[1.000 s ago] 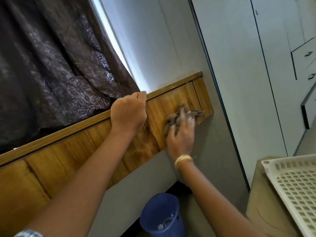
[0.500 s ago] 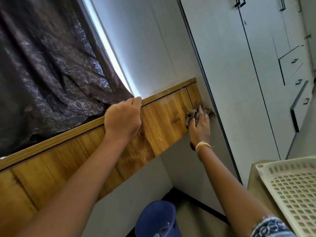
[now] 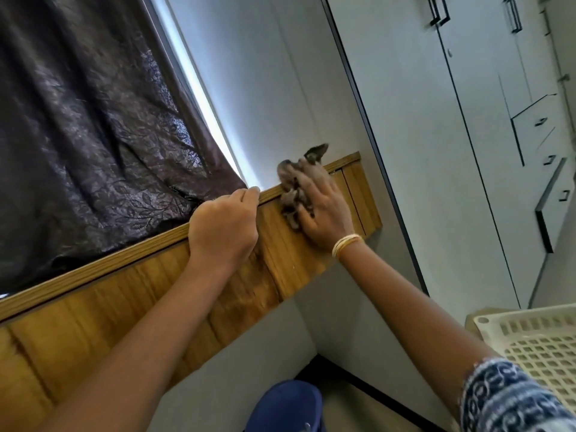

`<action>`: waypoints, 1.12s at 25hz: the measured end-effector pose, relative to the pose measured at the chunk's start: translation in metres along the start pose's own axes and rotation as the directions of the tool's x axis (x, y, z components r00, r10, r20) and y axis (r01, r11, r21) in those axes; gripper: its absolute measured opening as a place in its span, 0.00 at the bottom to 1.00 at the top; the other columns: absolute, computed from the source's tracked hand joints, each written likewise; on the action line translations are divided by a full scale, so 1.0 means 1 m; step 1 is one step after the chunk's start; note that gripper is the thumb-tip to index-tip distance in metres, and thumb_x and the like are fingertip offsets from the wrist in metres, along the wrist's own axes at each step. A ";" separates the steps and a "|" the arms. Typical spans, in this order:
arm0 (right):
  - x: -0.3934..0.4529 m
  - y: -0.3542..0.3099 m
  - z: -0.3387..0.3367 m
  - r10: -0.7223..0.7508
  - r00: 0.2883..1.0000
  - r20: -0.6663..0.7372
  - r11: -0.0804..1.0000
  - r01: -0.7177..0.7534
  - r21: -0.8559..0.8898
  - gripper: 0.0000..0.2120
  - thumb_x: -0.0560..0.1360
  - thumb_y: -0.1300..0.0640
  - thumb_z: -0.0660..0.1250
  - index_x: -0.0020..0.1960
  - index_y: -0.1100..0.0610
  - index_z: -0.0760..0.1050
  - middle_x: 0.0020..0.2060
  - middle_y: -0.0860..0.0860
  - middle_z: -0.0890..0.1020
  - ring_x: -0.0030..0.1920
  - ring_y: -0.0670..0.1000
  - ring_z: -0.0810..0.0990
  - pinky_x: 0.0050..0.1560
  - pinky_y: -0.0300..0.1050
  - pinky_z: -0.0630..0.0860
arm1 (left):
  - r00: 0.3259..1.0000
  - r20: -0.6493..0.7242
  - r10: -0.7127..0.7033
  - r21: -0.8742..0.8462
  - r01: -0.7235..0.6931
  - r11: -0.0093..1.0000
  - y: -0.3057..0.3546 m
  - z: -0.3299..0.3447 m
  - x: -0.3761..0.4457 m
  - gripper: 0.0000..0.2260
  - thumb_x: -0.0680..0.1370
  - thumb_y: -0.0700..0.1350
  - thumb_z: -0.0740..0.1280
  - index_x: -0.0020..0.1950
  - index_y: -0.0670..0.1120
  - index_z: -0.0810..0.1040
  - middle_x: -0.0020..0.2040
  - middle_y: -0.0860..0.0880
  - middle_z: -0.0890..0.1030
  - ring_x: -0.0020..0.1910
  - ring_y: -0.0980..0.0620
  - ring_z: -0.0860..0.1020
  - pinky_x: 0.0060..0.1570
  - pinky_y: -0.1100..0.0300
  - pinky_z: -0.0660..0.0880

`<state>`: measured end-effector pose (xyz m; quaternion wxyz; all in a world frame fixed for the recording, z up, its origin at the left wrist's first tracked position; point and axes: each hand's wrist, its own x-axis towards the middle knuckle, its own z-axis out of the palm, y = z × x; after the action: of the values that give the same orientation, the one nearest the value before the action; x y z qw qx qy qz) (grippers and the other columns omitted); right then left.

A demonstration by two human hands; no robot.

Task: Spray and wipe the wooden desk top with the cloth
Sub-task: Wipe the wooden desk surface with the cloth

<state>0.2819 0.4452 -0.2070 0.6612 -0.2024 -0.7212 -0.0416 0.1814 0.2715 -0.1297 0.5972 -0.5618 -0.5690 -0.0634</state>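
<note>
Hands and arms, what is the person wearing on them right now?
The right hand has pale yellow bangles at the wrist, and a blue and white patterned sleeve covers the upper arm. The left hand and its forearm show nothing worn.

Grained wooden desk [image 3: 131,310]; crumpled brown cloth [image 3: 293,188]; shiny patterned curtain [image 3: 87,145]; perforated plastic basket [image 3: 536,344].

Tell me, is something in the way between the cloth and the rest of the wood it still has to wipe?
Yes. The left hand grips the top edge of the wooden desk top, right beside the cloth under the right hand. Wiping leftward would likely run into it. Toward the end by the wall, nothing visible blocks it.
</note>
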 end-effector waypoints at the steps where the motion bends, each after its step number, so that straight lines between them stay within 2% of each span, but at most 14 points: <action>1: 0.007 0.015 -0.003 0.049 0.998 -0.036 0.999 -0.048 0.013 0.27 0.77 0.49 0.59 0.75 0.51 0.65 0.76 0.53 0.63 0.77 0.56 0.58 0.74 0.60 0.61 | 1.000 0.007 -0.006 0.001 0.006 1.000 0.000 0.001 0.000 0.11 0.75 0.36 0.66 0.57 0.41 0.81 0.36 0.44 0.83 0.25 0.45 0.76 0.27 0.63 0.52; 4: 0.020 0.062 -0.016 0.240 0.966 -0.097 0.971 -0.240 0.009 0.24 0.77 0.51 0.59 0.72 0.53 0.67 0.73 0.55 0.67 0.75 0.57 0.63 0.72 0.61 0.65 | 1.000 0.007 -0.020 0.011 0.019 1.000 0.000 0.001 0.001 0.12 0.74 0.37 0.68 0.57 0.41 0.82 0.35 0.45 0.82 0.24 0.46 0.76 0.27 0.63 0.55; 8: 0.024 0.075 -0.013 0.371 0.920 -0.125 0.928 -0.363 0.087 0.24 0.80 0.51 0.59 0.74 0.53 0.64 0.75 0.53 0.66 0.75 0.55 0.63 0.73 0.55 0.63 | 1.000 0.001 -0.016 0.008 0.016 1.000 0.000 0.004 0.001 0.12 0.74 0.37 0.69 0.57 0.42 0.82 0.36 0.46 0.83 0.25 0.46 0.77 0.27 0.63 0.57; 10: 0.023 0.055 -0.001 0.544 0.821 -0.174 0.838 -0.519 0.168 0.25 0.80 0.50 0.58 0.76 0.52 0.62 0.75 0.53 0.65 0.75 0.55 0.63 0.72 0.53 0.63 | 1.000 0.004 -0.017 -0.003 0.017 1.000 0.000 0.005 0.001 0.12 0.74 0.37 0.69 0.57 0.42 0.81 0.37 0.46 0.83 0.26 0.46 0.77 0.27 0.62 0.56; 12: 0.019 0.040 0.005 0.713 0.676 -0.183 0.699 -0.668 0.254 0.26 0.81 0.48 0.58 0.77 0.53 0.61 0.75 0.55 0.66 0.75 0.55 0.63 0.72 0.53 0.63 | 1.000 0.014 -0.020 -0.015 0.020 1.000 0.001 0.005 0.002 0.12 0.74 0.37 0.68 0.57 0.42 0.81 0.37 0.46 0.83 0.26 0.47 0.76 0.27 0.63 0.54; 14: 0.008 0.030 0.006 0.806 0.570 -0.162 0.589 -0.744 0.314 0.27 0.80 0.47 0.57 0.77 0.55 0.61 0.74 0.56 0.66 0.74 0.56 0.63 0.73 0.53 0.63 | 0.999 0.013 -0.030 -0.024 0.030 0.999 0.000 0.004 0.001 0.12 0.74 0.36 0.68 0.57 0.43 0.82 0.37 0.47 0.83 0.25 0.47 0.75 0.27 0.64 0.50; 16: -0.005 0.025 0.005 0.854 0.497 -0.151 0.517 -0.782 0.348 0.27 0.80 0.47 0.56 0.77 0.56 0.61 0.73 0.56 0.66 0.74 0.57 0.64 0.73 0.54 0.64 | 0.999 0.027 -0.036 -0.041 0.037 0.998 -0.001 0.004 0.001 0.13 0.75 0.36 0.67 0.59 0.43 0.81 0.39 0.46 0.84 0.26 0.47 0.76 0.26 0.64 0.51; 18: -0.015 0.023 0.007 0.880 0.450 -0.155 0.474 -0.804 0.358 0.28 0.80 0.46 0.56 0.77 0.56 0.60 0.74 0.56 0.65 0.74 0.57 0.62 0.74 0.54 0.62 | 0.998 0.042 -0.036 -0.060 0.038 0.997 -0.001 0.004 0.001 0.14 0.76 0.37 0.65 0.61 0.43 0.80 0.41 0.45 0.84 0.28 0.45 0.77 0.26 0.63 0.56; 20: -0.022 0.023 0.008 0.903 0.399 -0.159 0.429 -0.822 0.375 0.28 0.80 0.47 0.57 0.77 0.56 0.60 0.74 0.56 0.65 0.75 0.56 0.61 0.74 0.54 0.61 | 0.998 0.048 -0.039 -0.063 0.042 0.997 -0.001 0.003 0.000 0.14 0.76 0.37 0.65 0.61 0.43 0.79 0.42 0.45 0.84 0.29 0.44 0.78 0.27 0.62 0.56; 24: -0.033 0.020 0.012 0.963 0.220 -0.156 0.268 -0.850 0.453 0.27 0.80 0.48 0.57 0.76 0.57 0.61 0.73 0.58 0.66 0.72 0.58 0.65 0.72 0.55 0.65 | 0.999 0.034 -0.043 -0.064 0.045 0.997 0.000 0.003 0.000 0.14 0.77 0.37 0.64 0.61 0.43 0.80 0.40 0.46 0.84 0.28 0.46 0.77 0.26 0.62 0.57; 25: -0.036 0.018 0.013 0.963 0.217 -0.161 0.267 -0.855 0.444 0.27 0.81 0.48 0.57 0.77 0.57 0.60 0.73 0.58 0.65 0.72 0.59 0.65 0.72 0.55 0.65 | 0.999 0.030 -0.044 -0.069 0.046 0.997 0.000 0.003 0.000 0.13 0.77 0.37 0.64 0.60 0.43 0.80 0.40 0.46 0.84 0.28 0.46 0.77 0.26 0.62 0.58; 26: -0.037 0.014 0.013 0.951 0.256 -0.175 0.307 -0.860 0.409 0.27 0.81 0.49 0.57 0.77 0.57 0.59 0.74 0.59 0.65 0.73 0.58 0.64 0.72 0.54 0.65 | 0.998 0.033 -0.046 -0.075 0.048 0.996 -0.001 0.004 0.000 0.13 0.77 0.37 0.64 0.60 0.43 0.80 0.40 0.46 0.84 0.28 0.46 0.77 0.26 0.62 0.59; 28: -0.038 0.003 0.014 0.880 0.436 -0.190 0.475 -0.828 0.298 0.27 0.81 0.50 0.57 0.78 0.56 0.59 0.75 0.58 0.63 0.76 0.58 0.60 0.74 0.55 0.63 | 0.997 0.049 -0.052 -0.083 0.056 0.995 -0.001 0.006 -0.002 0.14 0.78 0.38 0.62 0.61 0.44 0.79 0.42 0.47 0.84 0.29 0.47 0.78 0.26 0.61 0.62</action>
<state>0.2718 0.4434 -0.2465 0.7109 -0.4759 -0.4030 0.3251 0.1764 0.2742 -0.1322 0.5572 -0.5722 -0.5949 -0.0905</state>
